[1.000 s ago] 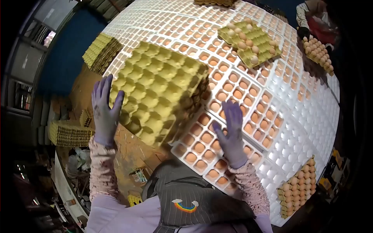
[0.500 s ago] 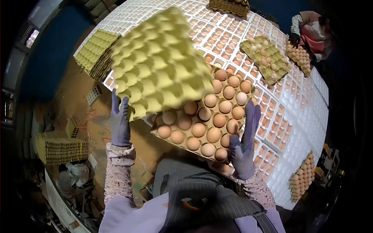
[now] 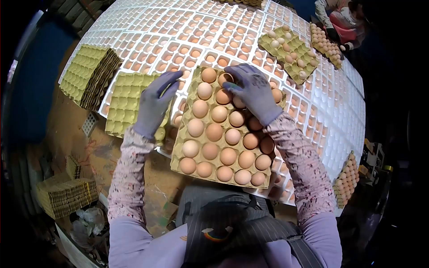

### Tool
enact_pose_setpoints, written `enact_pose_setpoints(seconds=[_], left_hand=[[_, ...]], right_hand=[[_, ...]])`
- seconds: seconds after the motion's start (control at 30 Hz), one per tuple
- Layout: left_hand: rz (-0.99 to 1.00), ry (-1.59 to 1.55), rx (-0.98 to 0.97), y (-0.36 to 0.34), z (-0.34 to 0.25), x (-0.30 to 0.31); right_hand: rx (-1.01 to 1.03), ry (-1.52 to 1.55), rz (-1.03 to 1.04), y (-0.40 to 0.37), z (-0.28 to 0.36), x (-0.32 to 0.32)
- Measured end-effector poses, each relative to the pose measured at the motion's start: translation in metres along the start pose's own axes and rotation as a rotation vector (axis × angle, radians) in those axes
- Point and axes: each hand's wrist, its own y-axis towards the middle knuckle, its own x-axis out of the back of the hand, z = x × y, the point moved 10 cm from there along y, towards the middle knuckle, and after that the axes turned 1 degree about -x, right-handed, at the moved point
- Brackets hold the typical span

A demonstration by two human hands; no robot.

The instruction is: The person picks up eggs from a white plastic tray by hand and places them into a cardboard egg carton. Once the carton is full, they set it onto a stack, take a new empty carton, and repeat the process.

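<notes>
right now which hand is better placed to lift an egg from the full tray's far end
Likely right: the right hand rests on the eggs there; the left hand lies over the empty tray beside it.

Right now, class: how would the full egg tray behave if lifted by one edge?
Likely heavy for its size: the tray is packed with eggs. It looks like thin moulded pulp, so it may sag. The eggs sit uncovered in cups; a tilt could roll them out and crack them.

Empty tray (image 3: 125,102) hems the egg tray's (image 3: 182,136) left; its near edge lies free.
</notes>
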Motion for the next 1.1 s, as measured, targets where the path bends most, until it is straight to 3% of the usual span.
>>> enact_pose_setpoints(seconds=[0.07, 0.1, 0.17, 0.23, 0.3, 0.37, 0.4, 0.43, 0.47, 0.5, 0.53, 0.6, 0.63, 0.7, 0.77, 0.83, 0.87, 0.9, 0.97, 1.0, 1.03, 1.1], left_hand=[[0.181, 0.356, -0.238, 0.039, -0.011, -0.038], [0.276, 0.318, -0.18, 0.052, -0.003, -0.056], [0.473, 0.489, -0.261, 0.066, 0.012, -0.085], [0.511, 0.421, -0.272, 0.07, 0.015, -0.088], [0.543, 0.362, -0.283, 0.067, 0.011, -0.085], [0.278, -0.183, 0.05, 0.075, 0.024, -0.054], [0.114, -0.581, 0.163, 0.076, 0.029, -0.042], [0.142, -0.556, 0.161, 0.077, 0.031, -0.04], [0.169, -0.531, 0.159, 0.078, 0.03, -0.037], [0.275, -0.501, 0.351, 0.074, 0.042, -0.04], [0.461, -0.104, 0.279, 0.064, 0.017, -0.051], [0.546, 0.551, -0.095, 0.048, 0.007, -0.072], [0.538, 0.837, -0.326, 0.037, 0.007, -0.08], [0.547, 0.78, -0.257, 0.038, -0.002, -0.078], [0.557, 0.725, -0.192, 0.037, -0.004, -0.075], [0.395, -0.18, 0.269, 0.039, 0.02, -0.048], [0.429, -0.217, 0.25, 0.034, 0.014, -0.041], [0.435, -0.214, 0.254, 0.028, 0.009, -0.042], [0.561, 0.442, -0.139, 0.012, -0.024, -0.054], [0.549, 0.755, -0.342, 0.001, -0.037, -0.063], [0.593, 1.0, -0.31, -0.006, -0.031, -0.071], [0.691, 1.061, -0.181, -0.002, -0.03, -0.077]], right_hand=[[0.004, -0.025, 0.078, 0.011, -0.018, -0.031], [-0.004, -0.027, 0.08, 0.011, -0.017, -0.029], [-0.253, 0.403, 0.05, 0.01, -0.031, -0.015], [-0.558, 0.983, 0.017, 0.005, -0.048, -0.002], [-0.498, 0.883, 0.076, 0.013, -0.04, 0.011], [-0.399, 0.583, 0.279, 0.022, -0.026, 0.002], [-0.262, 0.163, 0.345, 0.019, -0.009, -0.005], [-0.122, -0.258, 0.403, 0.014, 0.011, -0.014], [-0.055, -0.467, 0.601, 0.009, 0.015, -0.036], [-0.038, -0.577, 0.655, 0.006, 0.018, -0.047], [-0.061, -0.501, 0.681, 0.006, 0.021, -0.044], [-0.083, -0.424, 0.705, 0.006, 0.017, -0.035], [-0.222, -0.058, 0.618, 0.006, 0.006, -0.023], [-0.49, 0.787, 0.533, -0.004, -0.015, -0.015], [-0.511, 1.319, 0.547, -0.013, 0.009, -0.003], [-0.236, 0.896, 0.498, -0.007, 0.019, 0.001], [-0.172, 0.744, 0.523, -0.009, 0.031, -0.007], [-0.152, 0.284, 0.516, -0.017, 0.036, -0.011], [0.015, -0.456, 0.502, -0.026, 0.049, -0.034], [0.024, -0.438, 0.488, -0.029, 0.045, -0.042], [0.033, -0.42, 0.474, -0.029, 0.046, -0.046], [0.181, -0.372, 0.371, -0.036, 0.057, -0.03]])
